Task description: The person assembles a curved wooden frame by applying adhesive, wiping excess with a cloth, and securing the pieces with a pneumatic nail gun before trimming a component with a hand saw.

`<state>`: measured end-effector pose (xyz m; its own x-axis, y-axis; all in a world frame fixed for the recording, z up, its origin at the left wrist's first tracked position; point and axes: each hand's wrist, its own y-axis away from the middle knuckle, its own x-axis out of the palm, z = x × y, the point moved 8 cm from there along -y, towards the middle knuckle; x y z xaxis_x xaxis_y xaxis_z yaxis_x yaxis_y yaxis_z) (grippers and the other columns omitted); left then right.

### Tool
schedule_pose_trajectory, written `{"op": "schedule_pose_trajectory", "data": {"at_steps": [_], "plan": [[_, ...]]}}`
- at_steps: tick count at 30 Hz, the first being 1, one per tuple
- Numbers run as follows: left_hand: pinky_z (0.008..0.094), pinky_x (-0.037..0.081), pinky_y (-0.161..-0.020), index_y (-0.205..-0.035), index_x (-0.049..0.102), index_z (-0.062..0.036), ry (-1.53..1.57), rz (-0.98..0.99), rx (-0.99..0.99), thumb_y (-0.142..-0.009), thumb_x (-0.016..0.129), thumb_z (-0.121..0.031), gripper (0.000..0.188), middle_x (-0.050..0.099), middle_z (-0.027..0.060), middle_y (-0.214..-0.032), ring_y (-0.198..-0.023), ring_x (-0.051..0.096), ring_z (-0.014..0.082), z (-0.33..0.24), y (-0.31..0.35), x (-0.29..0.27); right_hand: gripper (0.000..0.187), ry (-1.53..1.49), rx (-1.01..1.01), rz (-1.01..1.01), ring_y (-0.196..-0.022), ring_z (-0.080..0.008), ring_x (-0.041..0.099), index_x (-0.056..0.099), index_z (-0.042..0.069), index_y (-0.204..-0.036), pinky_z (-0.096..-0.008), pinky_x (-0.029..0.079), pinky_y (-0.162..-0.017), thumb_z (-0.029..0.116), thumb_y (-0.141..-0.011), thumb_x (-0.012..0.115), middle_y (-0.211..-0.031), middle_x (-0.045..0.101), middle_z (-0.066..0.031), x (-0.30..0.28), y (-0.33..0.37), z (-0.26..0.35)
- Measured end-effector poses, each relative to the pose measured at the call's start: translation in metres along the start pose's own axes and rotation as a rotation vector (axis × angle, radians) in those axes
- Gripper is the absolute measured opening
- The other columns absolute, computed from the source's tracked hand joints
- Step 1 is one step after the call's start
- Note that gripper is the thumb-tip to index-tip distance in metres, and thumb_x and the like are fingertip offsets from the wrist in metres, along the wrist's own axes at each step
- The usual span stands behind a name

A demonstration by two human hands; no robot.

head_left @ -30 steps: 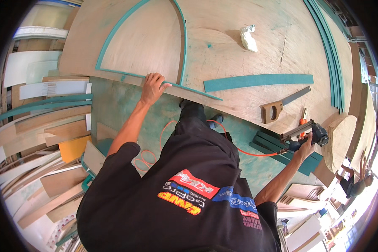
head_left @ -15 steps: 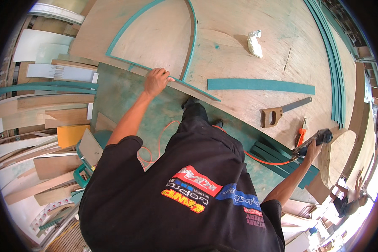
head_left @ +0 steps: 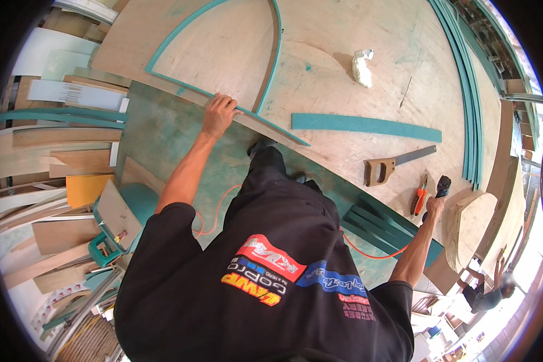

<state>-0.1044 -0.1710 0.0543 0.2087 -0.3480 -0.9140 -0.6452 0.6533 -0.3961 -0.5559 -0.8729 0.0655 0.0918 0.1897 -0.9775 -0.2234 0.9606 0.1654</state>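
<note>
My left hand (head_left: 220, 113) is closed over a thin teal strip (head_left: 283, 131) at the table's near edge. This strip runs along the base of a pointed arch of teal strips (head_left: 173, 37) lying on the wooden tabletop. At the right, my right hand (head_left: 434, 206) grips what looks like an air nail gun (head_left: 443, 186), its black head showing above my fist and the rest hidden by my hand. An orange hose (head_left: 380, 257) trails below that forearm. Beside my right hand lie pliers with orange handles (head_left: 417, 202).
A handsaw (head_left: 379, 172), a flat teal strip (head_left: 368, 125) and a crumpled white bag (head_left: 361, 67) lie on the tabletop (head_left: 326, 90). Long teal strips (head_left: 472, 120) line its right side by a rounded wooden piece (head_left: 469, 223). Stacked boards (head_left: 60, 139) fill the left; another person (head_left: 487, 295) is far right.
My right hand has moved up and slightly left with the nail gun, which has turned so its head points up. My left hand stays on the strip; the whole view has shifted a little.
</note>
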Motion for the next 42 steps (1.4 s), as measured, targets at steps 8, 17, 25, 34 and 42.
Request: {"op": "schedule_pose_trajectory", "data": {"at_steps": [8,17,25,34,42], "plan": [[0.0418,0.056,-0.097,-0.09,0.068,-0.0077,0.005,0.046,-0.052,-0.075,0.086,-0.029,0.032,0.067,0.0035,-0.094,-0.097,0.066,0.0254,-0.003,-0.014,-0.009,0.074,0.107,0.0,0.031,-0.123,-0.0477,0.061,0.032,-0.001,-0.15,-0.0535,0.049,-0.104,0.019,-0.086,0.064,-0.127,0.063,-0.0351,0.028,-0.035,-0.03],[0.0409,0.056,-0.088,-0.092,0.069,-0.0073,0.023,0.099,-0.021,-0.075,0.085,-0.028,0.031,0.068,0.005,-0.097,-0.099,0.065,0.0265,-0.009,-0.019,-0.011,0.1,0.193,-0.077,0.119,-0.131,-0.0457,0.056,0.005,0.008,-0.165,-0.0534,0.045,-0.108,0.031,-0.09,0.068,-0.14,0.057,-0.032,0.042,-0.048,-0.06],[0.0411,0.055,-0.085,-0.093,0.068,-0.0053,0.043,0.192,-0.1,-0.077,0.085,-0.025,0.03,0.068,0.0065,-0.097,-0.098,0.065,0.0276,-0.003,-0.022,-0.012,0.103,0.267,-0.04,0.114,-0.132,-0.0416,0.056,0.006,0.019,-0.166,-0.0601,0.044,-0.108,0.04,-0.09,0.071,-0.144,0.058,-0.0228,0.045,-0.045,-0.062],[0.0437,0.055,-0.087,-0.098,0.067,-0.0056,0.052,0.25,-0.163,-0.08,0.082,-0.017,0.026,0.066,0.0062,-0.103,-0.101,0.063,0.0294,0.002,-0.017,-0.004,0.069,0.218,-0.026,-0.129,-0.134,-0.0429,0.051,0.041,0.014,-0.157,-0.0541,0.042,-0.109,0.035,-0.095,0.062,-0.148,0.052,-0.0213,0.009,0.015,-0.009],[0.0442,0.052,-0.091,-0.099,0.067,-0.0055,0.107,0.235,-0.142,-0.079,0.084,-0.019,0.03,0.065,0.006,-0.106,-0.101,0.063,0.0301,-0.001,-0.023,-0.005,0.033,-0.495,-0.699,-0.033,-0.111,-0.0379,0.061,0.07,-0.002,-0.116,-0.048,0.047,-0.098,0.018,-0.091,0.074,-0.111,0.067,-0.0211,0.04,0.214,0.156]]}}
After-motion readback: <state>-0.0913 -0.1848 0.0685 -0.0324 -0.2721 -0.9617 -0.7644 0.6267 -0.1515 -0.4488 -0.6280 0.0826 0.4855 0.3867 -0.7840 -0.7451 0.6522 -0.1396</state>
